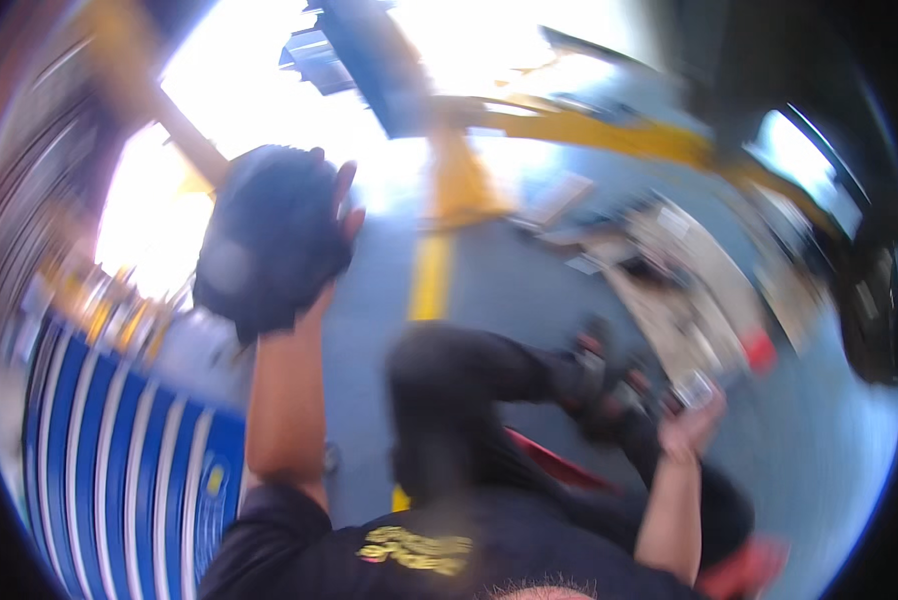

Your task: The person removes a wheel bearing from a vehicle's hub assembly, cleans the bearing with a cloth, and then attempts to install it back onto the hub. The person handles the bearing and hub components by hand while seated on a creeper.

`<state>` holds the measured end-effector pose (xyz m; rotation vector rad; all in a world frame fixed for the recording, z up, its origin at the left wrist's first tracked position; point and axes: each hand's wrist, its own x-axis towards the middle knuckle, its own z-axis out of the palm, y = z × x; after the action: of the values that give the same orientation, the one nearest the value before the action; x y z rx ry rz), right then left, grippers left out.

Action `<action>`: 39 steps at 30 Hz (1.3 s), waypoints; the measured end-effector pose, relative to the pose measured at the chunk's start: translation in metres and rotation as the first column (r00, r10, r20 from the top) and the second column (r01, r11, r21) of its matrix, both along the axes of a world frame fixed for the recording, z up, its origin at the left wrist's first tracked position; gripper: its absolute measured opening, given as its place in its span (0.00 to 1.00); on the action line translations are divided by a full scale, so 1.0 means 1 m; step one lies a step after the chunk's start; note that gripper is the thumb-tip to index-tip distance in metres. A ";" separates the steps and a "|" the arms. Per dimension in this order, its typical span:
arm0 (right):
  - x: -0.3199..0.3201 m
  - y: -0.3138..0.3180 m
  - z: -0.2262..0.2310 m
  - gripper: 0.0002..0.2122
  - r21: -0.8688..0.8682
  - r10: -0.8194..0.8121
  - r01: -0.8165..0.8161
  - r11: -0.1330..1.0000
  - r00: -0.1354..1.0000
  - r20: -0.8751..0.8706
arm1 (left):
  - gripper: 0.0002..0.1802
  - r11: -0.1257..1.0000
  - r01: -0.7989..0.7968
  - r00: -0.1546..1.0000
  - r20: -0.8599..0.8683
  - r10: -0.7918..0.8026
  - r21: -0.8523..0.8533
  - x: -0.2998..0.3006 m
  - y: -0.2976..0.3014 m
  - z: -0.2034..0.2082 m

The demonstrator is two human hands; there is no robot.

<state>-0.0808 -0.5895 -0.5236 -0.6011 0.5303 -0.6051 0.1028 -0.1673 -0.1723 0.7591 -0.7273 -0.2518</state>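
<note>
My left arm is raised at the upper left, and my left hand (347, 205) shows only some fingers at the edge of a dark, rounded, soft-looking thing (269, 240). It looks like a cap or bundled cloth, but blur hides its exact kind. The hand appears closed on it, the palm being hidden behind. Low at the right, my right hand (691, 425) is closed around a small pale, shiny object (691, 390), too smeared to name. Beneath that hand are my bent legs (469, 390) in dark trousers.
A blue tool cabinet (134, 450) with pale drawer edges stands at the left, small items on top. Ahead rises a yellow post base (464, 185) with a yellow bar (609, 133). Flattened cardboard (659, 275) with parts lies on the right. Something red (559, 462) shows beneath me.
</note>
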 end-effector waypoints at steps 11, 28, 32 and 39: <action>0.020 -0.014 -0.088 0.25 0.218 -0.013 0.098 0.971 0.932 -0.362 | 0.24 0.789 0.374 0.819 -0.573 -0.034 0.487 -0.082 -0.374 -0.332; 0.064 -0.020 -0.106 0.23 0.130 -0.015 0.064 0.989 0.936 -0.351 | 0.16 0.878 -0.475 0.015 0.997 0.076 -0.059 -0.057 -0.544 -0.117; 0.064 -0.022 -0.097 0.22 0.145 -0.033 0.084 0.986 0.947 -0.320 | 0.31 0.482 0.357 0.657 0.152 -0.738 0.800 -0.127 -0.600 -0.027; 0.071 -0.024 -0.096 0.23 0.166 -0.048 0.105 0.981 0.947 -0.317 | 0.23 0.455 -0.519 0.421 0.680 -0.601 0.724 -0.143 -0.628 -0.022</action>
<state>-0.0097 -0.6133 -0.6197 -0.5071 0.9010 -0.5306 -0.0399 -0.7949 -0.1948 2.0787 -1.7953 -0.2594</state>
